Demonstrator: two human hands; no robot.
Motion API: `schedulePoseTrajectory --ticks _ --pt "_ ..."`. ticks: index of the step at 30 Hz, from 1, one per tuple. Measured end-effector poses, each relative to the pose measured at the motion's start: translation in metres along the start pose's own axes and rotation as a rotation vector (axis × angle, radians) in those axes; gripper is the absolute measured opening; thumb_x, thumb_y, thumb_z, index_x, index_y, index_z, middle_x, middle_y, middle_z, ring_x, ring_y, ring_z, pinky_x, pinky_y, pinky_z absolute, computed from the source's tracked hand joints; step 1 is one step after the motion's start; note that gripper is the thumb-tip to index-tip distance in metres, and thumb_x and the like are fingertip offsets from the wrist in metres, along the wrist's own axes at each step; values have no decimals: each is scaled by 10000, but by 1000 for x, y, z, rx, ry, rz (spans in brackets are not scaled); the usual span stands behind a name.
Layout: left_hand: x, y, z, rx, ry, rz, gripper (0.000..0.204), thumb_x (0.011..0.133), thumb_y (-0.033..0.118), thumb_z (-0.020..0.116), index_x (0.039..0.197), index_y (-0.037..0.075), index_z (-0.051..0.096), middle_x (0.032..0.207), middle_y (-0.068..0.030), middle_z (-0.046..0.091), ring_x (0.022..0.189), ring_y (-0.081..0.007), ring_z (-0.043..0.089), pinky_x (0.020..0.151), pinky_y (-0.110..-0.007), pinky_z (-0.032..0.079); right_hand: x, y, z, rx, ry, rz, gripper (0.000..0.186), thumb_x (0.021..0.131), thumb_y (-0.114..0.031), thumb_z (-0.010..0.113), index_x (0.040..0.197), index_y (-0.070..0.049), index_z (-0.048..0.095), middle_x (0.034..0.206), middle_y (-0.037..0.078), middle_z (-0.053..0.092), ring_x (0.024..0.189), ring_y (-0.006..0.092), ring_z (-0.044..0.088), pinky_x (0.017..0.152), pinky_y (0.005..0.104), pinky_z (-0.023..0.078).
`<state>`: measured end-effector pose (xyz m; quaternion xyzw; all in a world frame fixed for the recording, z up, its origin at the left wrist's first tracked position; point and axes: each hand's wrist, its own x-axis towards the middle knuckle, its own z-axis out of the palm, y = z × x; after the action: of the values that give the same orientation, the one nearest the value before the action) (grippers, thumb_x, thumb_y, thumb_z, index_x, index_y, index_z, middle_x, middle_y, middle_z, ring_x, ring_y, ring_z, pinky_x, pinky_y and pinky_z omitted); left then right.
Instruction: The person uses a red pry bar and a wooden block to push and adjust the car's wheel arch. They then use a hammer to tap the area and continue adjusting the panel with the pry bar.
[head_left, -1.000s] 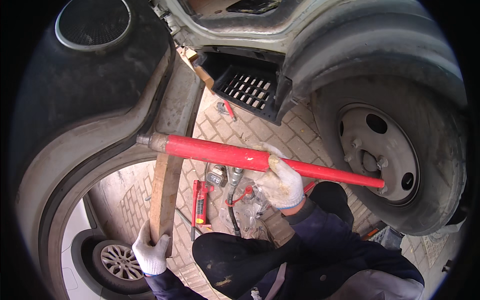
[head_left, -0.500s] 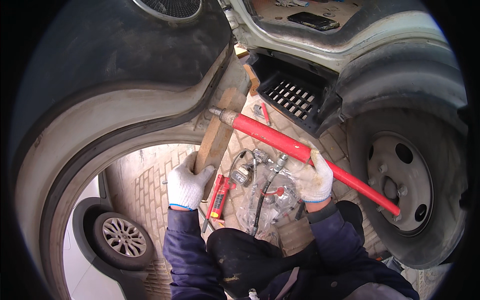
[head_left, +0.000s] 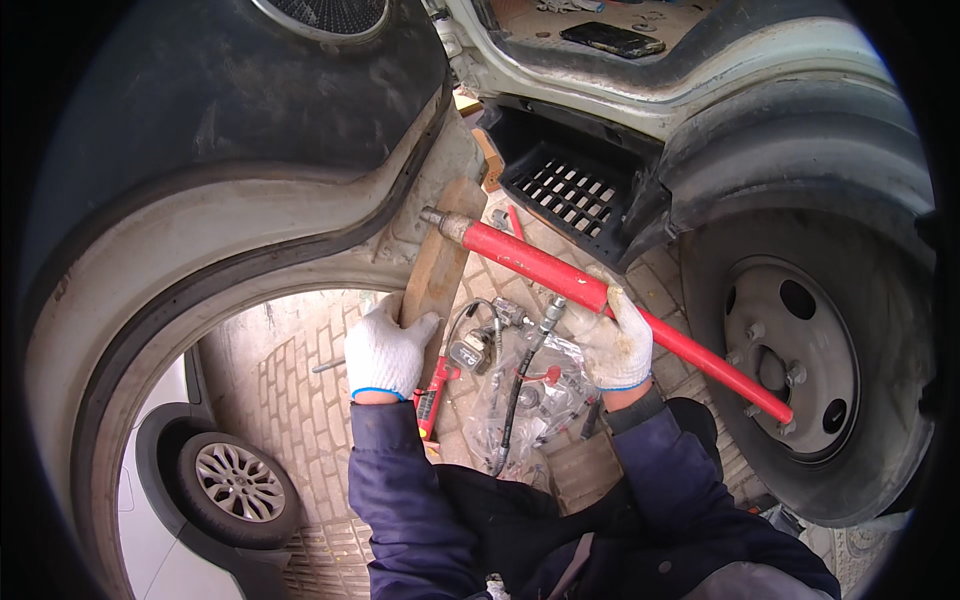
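My gloved left hand [head_left: 385,352] is closed round the lower end of a flat wooden block [head_left: 440,262], which leans against the vehicle door's inner edge. My gloved right hand [head_left: 615,348] is wrapped round a long red hydraulic ram [head_left: 535,263], near where its thick body meets the thinner red tube. The ram's bare metal tip lies across the block's upper part, by the door edge. Its thin end reaches in front of the wheel [head_left: 790,345]; whether it touches the wheel is not plain. A black hose [head_left: 520,390] with a metal coupling rises beside my right hand.
The open door [head_left: 240,120] fills the upper left. A black grated step [head_left: 570,195] lies beyond the ram. On the paving are a cordless power tool [head_left: 472,350], a clear plastic bag [head_left: 490,420] and a red tool [head_left: 430,400]. A parked car's wheel [head_left: 238,480] is at lower left.
My left hand has shifted slightly right and up along the block, whose tilt has changed a little. The view has moved slightly. Both hands keep their hold.
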<state>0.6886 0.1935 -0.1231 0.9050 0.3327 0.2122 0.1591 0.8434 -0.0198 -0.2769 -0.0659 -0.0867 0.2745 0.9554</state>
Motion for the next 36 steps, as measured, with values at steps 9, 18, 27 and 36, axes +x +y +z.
schedulePoseTrajectory --ticks 9,18,27,36 --pt "8 -1 12 65 28 62 508 861 376 819 1225 22 802 1030 -271 795 971 -432 787 857 -491 612 6 -1 -1 72 -2 12 359 1123 -164 576 1431 19 603 1462 266 640 1339 402 660 1176 551 527" --pt "13 -15 19 -57 -1 93 584 926 316 796 1353 -78 733 1132 -269 816 1028 -325 809 918 -418 598 4 0 -3 -3 26 13 418 1145 -184 571 1528 -17 585 1398 165 700 1223 282 731 1058 431 608" --pt "15 -23 18 -78 -41 76 584 936 306 796 1368 -81 723 1152 -272 811 1031 -318 802 931 -413 591 5 2 -2 -41 22 32 444 1105 -208 664 1507 -30 602 1368 156 714 1222 252 733 1028 377 616" --pt "15 -20 28 -2 -48 145 593 917 260 786 1398 -76 706 1204 -290 797 1105 -368 796 977 -432 588 -32 14 21 -83 165 76 395 1098 -203 698 1437 -16 616 1309 146 720 1180 257 731 1039 394 593"
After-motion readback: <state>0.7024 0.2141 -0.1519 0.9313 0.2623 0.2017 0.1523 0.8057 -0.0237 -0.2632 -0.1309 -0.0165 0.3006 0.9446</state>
